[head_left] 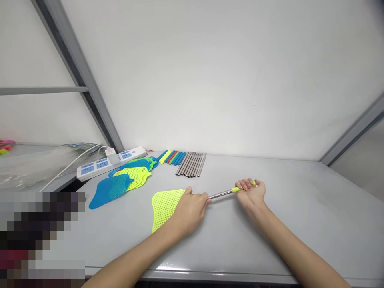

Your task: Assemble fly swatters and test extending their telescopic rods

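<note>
A fly swatter with a yellow perforated head (165, 205), a metal rod (220, 195) and a yellow grip (236, 189) lies across both hands, just above the grey table. My left hand (192, 210) is closed around the rod close to the head and covers part of that head. My right hand (251, 193) has its fingers wrapped round the yellow grip, palm turned upward, with the grip's end showing past the fingers. The joint between head and rod is hidden under my left hand.
Metal rods (192, 164) lie in a row at the back, beside several coloured grips (172, 157). Blue and yellow swatter heads (111, 190) overlap at the left. Behind them stands a white power strip (99, 165) with a plug and cable. The wall (216, 80) closes off the table's back.
</note>
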{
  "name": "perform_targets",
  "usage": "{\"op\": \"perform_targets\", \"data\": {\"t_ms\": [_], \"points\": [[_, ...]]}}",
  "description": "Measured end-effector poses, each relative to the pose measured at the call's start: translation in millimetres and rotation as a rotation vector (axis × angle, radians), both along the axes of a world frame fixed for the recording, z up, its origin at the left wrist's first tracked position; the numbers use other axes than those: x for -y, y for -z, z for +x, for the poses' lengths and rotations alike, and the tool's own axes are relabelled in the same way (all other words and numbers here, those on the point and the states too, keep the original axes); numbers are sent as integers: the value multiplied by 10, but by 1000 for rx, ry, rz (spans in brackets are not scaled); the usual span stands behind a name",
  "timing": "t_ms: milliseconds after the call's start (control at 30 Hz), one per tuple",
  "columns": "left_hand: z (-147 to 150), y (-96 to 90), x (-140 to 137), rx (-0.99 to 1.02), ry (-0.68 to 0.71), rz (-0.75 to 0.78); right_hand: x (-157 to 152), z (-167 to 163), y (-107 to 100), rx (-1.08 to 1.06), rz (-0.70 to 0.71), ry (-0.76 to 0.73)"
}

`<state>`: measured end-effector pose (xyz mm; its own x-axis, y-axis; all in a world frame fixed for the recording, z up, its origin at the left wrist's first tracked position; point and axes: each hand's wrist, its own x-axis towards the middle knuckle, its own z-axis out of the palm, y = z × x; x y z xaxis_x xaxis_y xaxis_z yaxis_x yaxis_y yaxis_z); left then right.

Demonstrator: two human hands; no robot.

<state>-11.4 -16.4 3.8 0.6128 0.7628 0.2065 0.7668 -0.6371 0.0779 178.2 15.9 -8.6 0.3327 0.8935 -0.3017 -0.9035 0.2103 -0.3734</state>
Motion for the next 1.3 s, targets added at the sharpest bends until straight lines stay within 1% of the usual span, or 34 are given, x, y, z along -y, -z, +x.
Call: {"op": "perform_targets", "data": {"t_ms": [100, 300, 367, 467, 567, 633, 800, 933, 1133, 1200, 1300], "points": [[-16, -19, -16, -6, 8, -2, 29, -47, -26, -61, -28, 2], [-19, -26, -26, 23, -4, -30, 35, -63, 12, -6, 27, -16], [-16, -33, -20, 34, -12, -49, 35, -64, 16, 25, 56, -31], [-9, -52, -6, 54, -26, -92, 44, -75, 4, 84, 135, -70], [-6, -73, 5, 75, -39, -137, 63, -96, -12, 91, 206, -114], [-9, -82, 5, 73, -52, -155, 72, -111, -11, 78, 226, -136], [-33, -89, -18, 58, -53, -136, 82, -130, -11, 33, 249, -183], [-31, -90, -37, 76, -68, -117, 99, -120, -71, 38, 270, -201], [9, -80, -29, 121, -64, -91, 98, -75, -145, 45, 245, -210], [14, -64, -26, 128, -61, -78, 87, -73, -150, 22, 202, -216], [8, -28, -29, 124, -71, -54, 75, -103, -152, -55, 90, -234]]}}
